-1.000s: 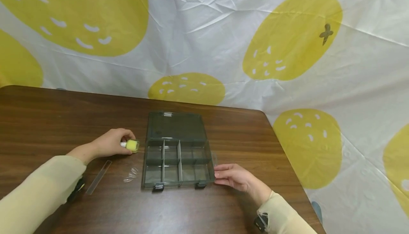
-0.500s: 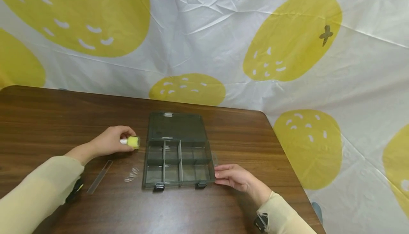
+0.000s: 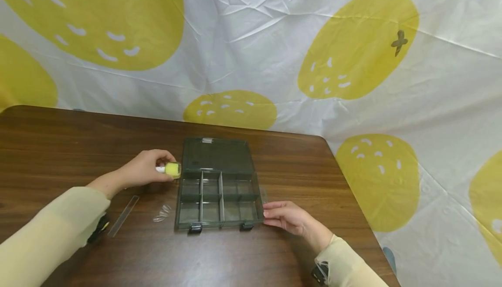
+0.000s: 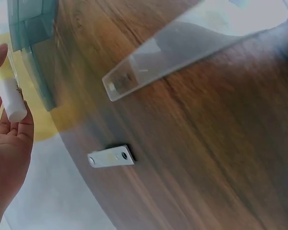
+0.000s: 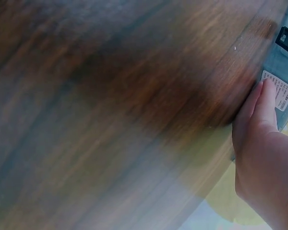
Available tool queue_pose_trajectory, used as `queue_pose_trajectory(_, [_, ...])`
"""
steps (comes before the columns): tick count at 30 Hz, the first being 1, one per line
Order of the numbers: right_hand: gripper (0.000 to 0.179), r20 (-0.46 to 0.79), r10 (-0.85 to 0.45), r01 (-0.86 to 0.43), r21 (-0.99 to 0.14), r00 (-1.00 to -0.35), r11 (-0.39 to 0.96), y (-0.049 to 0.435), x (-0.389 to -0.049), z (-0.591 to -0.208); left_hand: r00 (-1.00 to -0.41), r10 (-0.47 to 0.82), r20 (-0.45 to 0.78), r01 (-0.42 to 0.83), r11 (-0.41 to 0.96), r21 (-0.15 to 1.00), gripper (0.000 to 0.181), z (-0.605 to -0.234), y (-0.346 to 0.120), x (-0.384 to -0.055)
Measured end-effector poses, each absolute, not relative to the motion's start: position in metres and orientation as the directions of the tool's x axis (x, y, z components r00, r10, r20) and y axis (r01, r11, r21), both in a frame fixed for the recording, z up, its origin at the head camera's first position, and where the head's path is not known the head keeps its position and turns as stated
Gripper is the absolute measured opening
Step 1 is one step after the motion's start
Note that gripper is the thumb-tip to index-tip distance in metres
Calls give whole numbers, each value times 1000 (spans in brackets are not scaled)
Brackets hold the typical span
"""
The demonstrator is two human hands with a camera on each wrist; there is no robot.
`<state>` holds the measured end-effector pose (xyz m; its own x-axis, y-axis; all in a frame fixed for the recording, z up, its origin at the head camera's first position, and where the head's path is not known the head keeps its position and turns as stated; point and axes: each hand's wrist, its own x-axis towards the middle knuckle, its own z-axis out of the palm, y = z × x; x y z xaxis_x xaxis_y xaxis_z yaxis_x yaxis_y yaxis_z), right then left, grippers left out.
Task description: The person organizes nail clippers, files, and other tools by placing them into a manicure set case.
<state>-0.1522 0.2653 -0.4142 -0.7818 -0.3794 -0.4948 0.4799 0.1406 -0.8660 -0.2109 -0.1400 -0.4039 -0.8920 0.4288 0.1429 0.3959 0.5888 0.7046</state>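
As your left hand (image 3: 143,167) pinched a white-capped yellow bottle (image 3: 173,170) just beside the left edge of the lidded, divided box (image 3: 211,225), your right hand (image 3: 288,218) laid loosely extended fingers against its right side. Your left wrist view caught a flat silvery tool (image 4: 111,156) on the tabletop (image 3: 302,169), unclear from the head; your right wrist view revealed a printed label (image 5: 280,91). Half a second earlier, you held the bottle farther from the box.

The bottle (image 3: 172,170) is yellow with a white cap (image 4: 12,101); the box (image 3: 211,224) is smoky grey-green with black latches (image 3: 195,228). Dark grain streaks the brown bench (image 3: 235,258); yellow fruits (image 3: 358,45) pattern the white cloth (image 3: 251,56).
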Motion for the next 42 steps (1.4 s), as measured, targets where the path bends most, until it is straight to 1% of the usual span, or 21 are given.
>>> queue_pose_trajectory(18, [54, -500, -375, 475, -865, -781, 165, 266, -152, -415, -861, 475, 179, 443, 530, 723, 33, -395, -108, -217])
queue_pose_trajectory(29, [54, -497, -378, 470, -867, -781, 168, 267, -151, -416, -840, 522, 151, 440, 491, 752, 35, -390, -86, -222])
queue_pose_trajectory(42, [52, -487, -381, 458, -873, -786, 170, 264, -152, -412, -836, 535, 126, 432, 498, 752, 34, -375, -66, -228])
